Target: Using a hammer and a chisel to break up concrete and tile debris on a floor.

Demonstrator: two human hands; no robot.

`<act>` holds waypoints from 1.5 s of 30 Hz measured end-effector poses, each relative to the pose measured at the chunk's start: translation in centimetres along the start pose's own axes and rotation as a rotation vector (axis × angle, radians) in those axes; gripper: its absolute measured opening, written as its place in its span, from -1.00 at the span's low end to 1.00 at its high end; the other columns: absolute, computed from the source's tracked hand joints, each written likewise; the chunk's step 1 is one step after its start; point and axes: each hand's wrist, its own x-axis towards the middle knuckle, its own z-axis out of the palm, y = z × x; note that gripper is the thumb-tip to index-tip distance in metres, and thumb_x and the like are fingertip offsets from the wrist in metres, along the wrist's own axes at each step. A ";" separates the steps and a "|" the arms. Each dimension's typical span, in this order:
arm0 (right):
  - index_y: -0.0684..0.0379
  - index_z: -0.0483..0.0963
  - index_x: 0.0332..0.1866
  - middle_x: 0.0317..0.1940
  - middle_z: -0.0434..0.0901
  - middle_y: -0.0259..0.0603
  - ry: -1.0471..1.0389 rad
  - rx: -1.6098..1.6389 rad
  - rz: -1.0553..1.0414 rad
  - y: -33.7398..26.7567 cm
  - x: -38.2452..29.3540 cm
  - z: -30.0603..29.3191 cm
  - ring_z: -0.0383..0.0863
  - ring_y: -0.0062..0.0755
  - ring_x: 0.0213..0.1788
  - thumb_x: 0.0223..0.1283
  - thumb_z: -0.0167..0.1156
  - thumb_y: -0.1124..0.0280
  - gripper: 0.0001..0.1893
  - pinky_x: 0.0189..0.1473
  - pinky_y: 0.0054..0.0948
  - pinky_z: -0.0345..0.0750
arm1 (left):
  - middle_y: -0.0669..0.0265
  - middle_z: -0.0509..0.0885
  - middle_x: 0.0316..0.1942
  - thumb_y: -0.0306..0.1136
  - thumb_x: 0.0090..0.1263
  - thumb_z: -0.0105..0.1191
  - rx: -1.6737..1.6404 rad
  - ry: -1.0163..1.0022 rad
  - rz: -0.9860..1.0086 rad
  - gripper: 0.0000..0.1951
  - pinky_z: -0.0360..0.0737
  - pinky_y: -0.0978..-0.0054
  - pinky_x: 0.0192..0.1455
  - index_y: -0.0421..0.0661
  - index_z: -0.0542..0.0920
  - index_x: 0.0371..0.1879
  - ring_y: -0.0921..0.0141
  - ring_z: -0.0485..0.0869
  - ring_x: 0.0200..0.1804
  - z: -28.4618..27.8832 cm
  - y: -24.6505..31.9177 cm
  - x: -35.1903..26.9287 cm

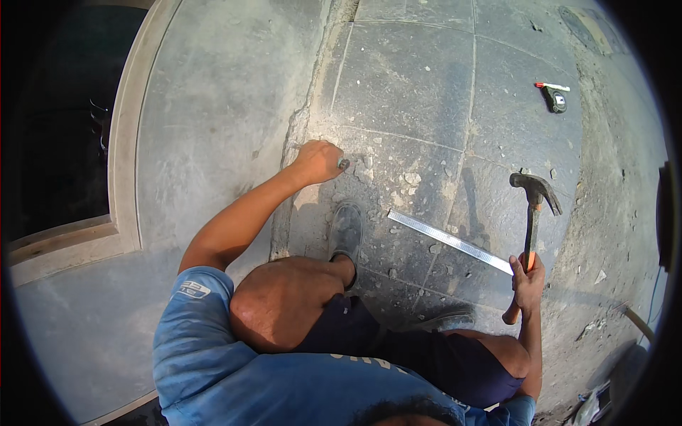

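My left hand (318,161) is closed around a tool, probably a chisel (343,163). Only its dark, teal-edged end shows beside the fist; the rest is hidden. The fist is by the chipped joint (296,125) where the grey wall meets the floor. In my right hand (529,282) is a claw hammer (533,213) with a black head and an orange-marked handle. It is held upright in the picture, apart from my left hand. A metal ruler (450,241) slants over the floor, one end reaching close to my right hand.
Mortar chips (411,178) litter the dark floor tiles (405,80). A tape measure (555,101) and a red-capped marker (553,87) lie at the upper right. A framed opening (125,160) is in the wall at left. My shoe (346,229) stands below my left hand.
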 end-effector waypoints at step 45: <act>0.11 0.30 -0.39 -0.67 0.25 -0.45 0.312 1.020 -0.197 -21.7 12.3 23.7 0.23 -0.71 -0.67 0.37 0.08 0.14 -0.69 -0.63 -0.63 0.22 | 0.13 0.64 -0.54 -0.15 0.29 0.09 -0.075 0.637 -0.202 -0.69 0.49 0.17 -0.34 -0.12 0.61 -0.59 0.08 0.61 -0.44 2.9 -9.2 11.4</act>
